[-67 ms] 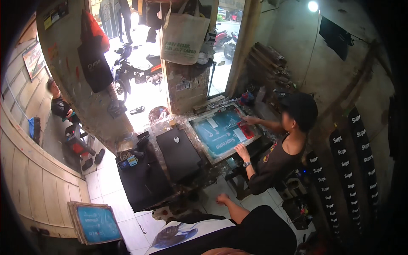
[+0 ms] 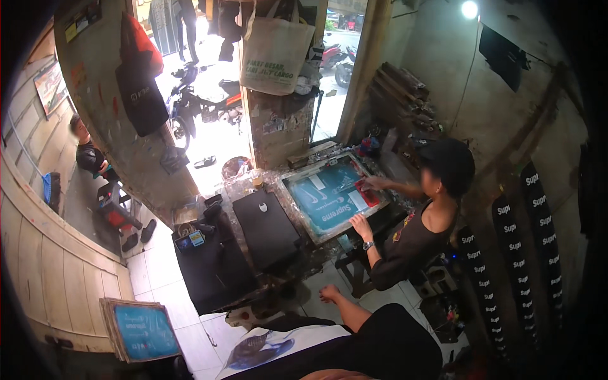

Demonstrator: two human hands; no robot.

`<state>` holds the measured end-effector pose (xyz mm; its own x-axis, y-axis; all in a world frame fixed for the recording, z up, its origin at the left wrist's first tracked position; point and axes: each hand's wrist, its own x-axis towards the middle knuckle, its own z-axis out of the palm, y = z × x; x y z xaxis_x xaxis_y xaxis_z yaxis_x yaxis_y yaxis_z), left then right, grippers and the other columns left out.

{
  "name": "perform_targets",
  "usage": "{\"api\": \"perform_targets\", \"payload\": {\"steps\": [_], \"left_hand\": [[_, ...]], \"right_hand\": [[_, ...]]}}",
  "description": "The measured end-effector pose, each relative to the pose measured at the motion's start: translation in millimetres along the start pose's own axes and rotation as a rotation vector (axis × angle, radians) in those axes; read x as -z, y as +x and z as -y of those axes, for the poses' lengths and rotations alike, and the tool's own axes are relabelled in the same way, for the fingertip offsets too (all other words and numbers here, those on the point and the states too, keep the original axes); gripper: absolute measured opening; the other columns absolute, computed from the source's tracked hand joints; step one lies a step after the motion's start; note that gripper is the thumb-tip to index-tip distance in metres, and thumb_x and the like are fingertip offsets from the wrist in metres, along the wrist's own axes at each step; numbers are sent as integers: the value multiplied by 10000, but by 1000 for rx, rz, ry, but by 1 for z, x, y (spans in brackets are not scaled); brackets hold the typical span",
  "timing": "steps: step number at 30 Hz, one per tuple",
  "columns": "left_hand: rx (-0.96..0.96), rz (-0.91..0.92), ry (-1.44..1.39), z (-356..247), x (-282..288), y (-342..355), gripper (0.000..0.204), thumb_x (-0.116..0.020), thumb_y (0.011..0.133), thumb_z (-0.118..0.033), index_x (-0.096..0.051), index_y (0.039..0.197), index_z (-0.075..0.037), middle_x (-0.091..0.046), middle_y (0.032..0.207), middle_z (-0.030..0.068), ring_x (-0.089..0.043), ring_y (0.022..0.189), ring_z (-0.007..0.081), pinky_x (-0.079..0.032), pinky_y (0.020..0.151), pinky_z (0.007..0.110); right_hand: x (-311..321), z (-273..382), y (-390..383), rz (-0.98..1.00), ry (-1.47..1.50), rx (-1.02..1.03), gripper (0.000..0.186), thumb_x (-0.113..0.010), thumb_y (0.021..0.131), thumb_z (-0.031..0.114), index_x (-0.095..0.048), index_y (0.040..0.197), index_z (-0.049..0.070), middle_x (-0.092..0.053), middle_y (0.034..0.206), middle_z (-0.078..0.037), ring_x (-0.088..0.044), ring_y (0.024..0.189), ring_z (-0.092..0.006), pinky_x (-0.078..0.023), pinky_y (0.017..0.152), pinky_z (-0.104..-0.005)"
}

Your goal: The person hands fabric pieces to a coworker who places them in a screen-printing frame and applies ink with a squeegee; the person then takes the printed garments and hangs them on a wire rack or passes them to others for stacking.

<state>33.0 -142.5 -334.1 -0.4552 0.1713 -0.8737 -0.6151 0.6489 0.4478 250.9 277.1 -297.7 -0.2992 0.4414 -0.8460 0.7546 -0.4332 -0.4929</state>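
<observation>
My right hand [image 2: 329,293] hangs low in front of me, below the work table, with its fingers curled in and nothing visible in them. Its bare forearm comes out of a wide black sleeve [image 2: 399,339]. My left hand is out of the picture. Nearest to my right hand is the edge of the table, which bears a folded black garment [image 2: 266,225] with a small white print. Beyond it lies a screen-printing frame [image 2: 323,196] with teal mesh. A co-worker in a black cap has one hand at a red tool or patch [image 2: 364,195] on the mesh, the other on the frame's near edge.
A black garment stack [image 2: 212,269] with a small device [image 2: 190,240] on it covers the table's left end. More screen frames [image 2: 140,332] lean at lower left. Printed black strips [image 2: 506,253] hang at right. Another person [image 2: 92,152] sits at far left; a motorbike [image 2: 209,101] stands outside.
The co-worker's far hand has come down toward the near side and now meets the red thing on the mesh. My right hand has shifted only slightly.
</observation>
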Motion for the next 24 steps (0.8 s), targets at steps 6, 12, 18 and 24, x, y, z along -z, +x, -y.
{"api": "perform_targets", "payload": {"steps": [6,12,18,24], "left_hand": [[-39,16,-8,-26,-20,4,238,-457,846,-250,-557,798,-39,-623,735,96,-624,666,235,-477,513,372],[-95,29,-7,-60,-33,10,240,-458,848,-250,-556,799,-37,-626,746,102,-626,680,236,-480,523,371],[-85,32,-19,-68,-42,13,241,-459,850,-250,-555,800,-35,-629,756,108,-627,694,237,-483,534,371],[-55,24,-10,-59,-45,14,243,-459,852,-250,-554,801,-33,-631,767,114,-629,708,238,-487,545,370]], "right_hand": [[-4,13,16,-16,-35,112,213,-556,793,189,-606,925,30,-626,783,-94,-618,622,-184,-500,515,-297],[-2,-6,10,31,-28,39,230,-568,792,186,-603,935,10,-628,796,-116,-624,635,-212,-505,526,-313],[14,-29,18,-3,62,-39,244,-582,796,193,-596,948,2,-629,813,-128,-625,637,-221,-508,552,-322],[21,-36,11,0,218,-61,137,-567,793,141,-579,851,17,-611,741,-123,-596,552,-204,-467,462,-315]]}}
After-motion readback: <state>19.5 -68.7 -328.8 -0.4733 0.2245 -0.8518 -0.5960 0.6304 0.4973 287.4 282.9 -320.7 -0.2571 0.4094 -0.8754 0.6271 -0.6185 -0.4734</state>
